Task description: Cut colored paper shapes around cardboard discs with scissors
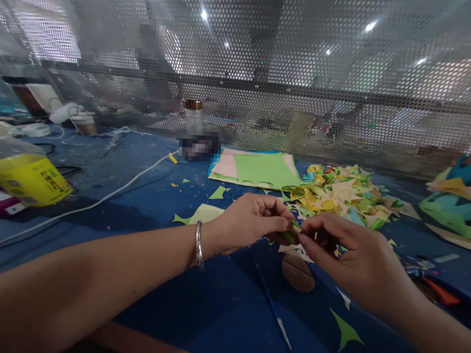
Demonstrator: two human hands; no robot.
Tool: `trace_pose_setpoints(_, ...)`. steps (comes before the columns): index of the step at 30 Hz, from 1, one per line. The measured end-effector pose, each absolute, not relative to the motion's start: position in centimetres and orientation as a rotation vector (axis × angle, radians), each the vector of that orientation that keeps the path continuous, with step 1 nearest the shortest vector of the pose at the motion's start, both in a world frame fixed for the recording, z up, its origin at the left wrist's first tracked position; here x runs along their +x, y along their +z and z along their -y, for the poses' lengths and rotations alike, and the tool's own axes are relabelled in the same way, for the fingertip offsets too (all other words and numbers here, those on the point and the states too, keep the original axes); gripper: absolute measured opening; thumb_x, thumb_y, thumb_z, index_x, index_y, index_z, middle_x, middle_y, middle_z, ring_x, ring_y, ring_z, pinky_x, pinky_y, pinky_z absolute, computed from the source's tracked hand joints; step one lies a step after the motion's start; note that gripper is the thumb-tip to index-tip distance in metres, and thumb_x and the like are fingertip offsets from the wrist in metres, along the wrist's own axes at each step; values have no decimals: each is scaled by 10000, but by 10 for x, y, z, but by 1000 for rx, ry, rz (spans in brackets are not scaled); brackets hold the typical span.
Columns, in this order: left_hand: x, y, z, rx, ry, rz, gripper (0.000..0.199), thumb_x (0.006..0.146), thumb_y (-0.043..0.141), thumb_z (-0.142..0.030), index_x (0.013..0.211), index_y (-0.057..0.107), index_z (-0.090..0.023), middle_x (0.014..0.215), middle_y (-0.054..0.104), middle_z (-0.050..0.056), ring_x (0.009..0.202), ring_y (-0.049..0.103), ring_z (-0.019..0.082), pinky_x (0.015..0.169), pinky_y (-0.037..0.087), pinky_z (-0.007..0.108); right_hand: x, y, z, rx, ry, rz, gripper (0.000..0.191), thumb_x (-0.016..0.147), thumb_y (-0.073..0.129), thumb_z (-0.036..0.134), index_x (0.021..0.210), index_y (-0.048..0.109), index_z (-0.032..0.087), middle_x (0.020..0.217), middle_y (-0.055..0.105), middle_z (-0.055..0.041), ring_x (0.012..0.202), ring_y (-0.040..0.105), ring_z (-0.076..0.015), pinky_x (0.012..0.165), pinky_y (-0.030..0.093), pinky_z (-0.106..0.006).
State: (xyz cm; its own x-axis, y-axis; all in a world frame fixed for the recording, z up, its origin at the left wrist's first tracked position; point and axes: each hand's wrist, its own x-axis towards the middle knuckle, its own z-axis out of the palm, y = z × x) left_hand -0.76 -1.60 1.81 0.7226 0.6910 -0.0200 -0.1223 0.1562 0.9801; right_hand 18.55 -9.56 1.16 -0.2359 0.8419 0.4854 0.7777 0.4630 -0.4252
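Observation:
Between the fingertips of both hands is a small green and pale paper piece [293, 233], partly hidden by the fingers. My left hand [252, 223], with a silver bracelet at its wrist, pinches it from the left. My right hand [337, 245] pinches its right end. Below the hands lie a brown oval object [298, 273] and a thin blue stick with a silvery tip [269, 297]. Behind them rises a heap of cut paper pieces [345, 192] in green, yellow, peach and blue. Beside the heap, a green paper sheet [266, 169] tops a stack of coloured sheets.
A perforated metal screen [244, 53] stands along the back of the blue table [209, 314]. At left are a yellow-labelled bottle [26, 175] and a white cable [117, 191]. A lidded clear bottle [193, 121] stands behind. Layered coloured paper [459, 205] and an orange-handled tool [441, 292] sit at right.

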Motion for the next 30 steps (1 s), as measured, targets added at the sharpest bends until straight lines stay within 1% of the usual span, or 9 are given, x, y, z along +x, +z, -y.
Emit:
trace_pose_setpoints(3, -8, 18, 16, 1323, 622, -522, 122, 847, 720, -59, 791, 640, -133, 684, 673, -38, 641, 653, 62, 768, 551, 247, 186, 11, 95, -1352, 97, 2046, 120, 969, 594, 287, 870, 647, 242, 686, 638, 18, 561, 583, -126, 511, 465, -235)
trace_pose_setpoints(7, -9, 19, 14, 1387, 613, -475, 177, 795, 821, -155, 802, 645, -143, 701, 659, -42, 663, 635, 80, 819, 554, 289, 185, 12, 94, -1347, 92, 2028, 120, 950, 605, 290, 850, 650, 240, 662, 634, 18, 536, 582, -127, 492, 462, -233)
trace_pose_setpoints(12, -11, 19, 10, 1407, 591, -422, 203, 812, 830, -225, 822, 646, -139, 739, 669, -22, 690, 636, 92, 847, 542, 311, 187, 12, 94, -1326, 70, 2032, 104, 955, 594, 278, 880, 655, 240, 681, 654, 11, 565, 613, -133, 516, 485, -227)
trace_pose_setpoints(15, -12, 19, 7, 1411, 583, -396, 163, 834, 805, -191, 828, 653, -133, 750, 677, -16, 690, 635, 85, 823, 541, 285, 187, 12, 93, -1301, 53, 2035, 112, 956, 589, 273, 879, 663, 241, 678, 659, 11, 559, 617, -131, 507, 485, -223)
trace_pose_setpoints(18, -13, 19, 6, 1412, 574, -380, 79, 887, 719, -108, 840, 658, -124, 760, 683, -10, 697, 637, 79, 802, 542, 270, 185, 12, 93, -1293, 30, 2038, 117, 945, 589, 257, 864, 672, 241, 653, 652, 19, 538, 614, -127, 493, 478, -223)
trace_pose_setpoints(21, -13, 20, 5, 1425, 557, -377, 91, 910, 664, -69, 839, 653, -125, 760, 682, -10, 697, 642, 81, 808, 545, 281, 184, 13, 95, -1291, 4, 2029, 116, 938, 588, 254, 859, 671, 235, 643, 649, 22, 530, 614, -128, 485, 472, -230)
trace_pose_setpoints(26, -10, 17, 7, 1492, 603, -380, 95, 900, 664, -74, 851, 624, -145, 770, 665, -19, 697, 640, 81, 807, 543, 281, 183, 14, 97, -1261, -66, 2041, 112, 927, 574, 228, 841, 647, 228, 635, 624, 31, 513, 587, -116, 480, 462, -220)
trace_pose_setpoints(28, -9, 14, 11, 1530, 668, -372, 104, 886, 680, -86, 894, 606, -158, 801, 652, -18, 742, 647, 86, 791, 534, 262, 184, 14, 97, -1264, -86, 2035, 113, 927, 573, 220, 834, 636, 230, 633, 609, 33, 509, 573, -112, 478, 459, -214)
trace_pose_setpoints(30, -9, 11, 15, 1582, 747, -355, 166, 872, 684, -89, 967, 577, -174, 889, 653, 0, 828, 663, 102, 798, 534, 258, 184, 14, 97, -1278, -85, 2024, 108, 927, 576, 221, 837, 633, 234, 647, 615, 27, 522, 574, -117, 485, 462, -214)
